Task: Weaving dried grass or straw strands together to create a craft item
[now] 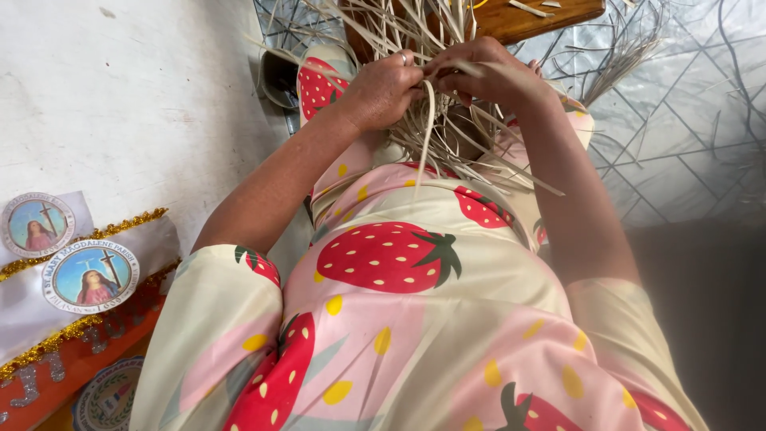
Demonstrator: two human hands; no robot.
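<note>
My left hand (381,89) and my right hand (484,74) meet over my lap, both with fingers closed on pale dried palm strips (435,120). The strips fan out upward and hang down between my knees in a loose woven bundle. A ring shows on a finger of my left hand. I wear a cream garment with a strawberry print (391,255), which fills the lower half of the view.
A brown wooden board (531,17) lies beyond the strips at the top. A woven mat (678,120) covers the floor on the right. A white and orange sash with round picture badges and gold trim (76,279) lies on the pale floor at left.
</note>
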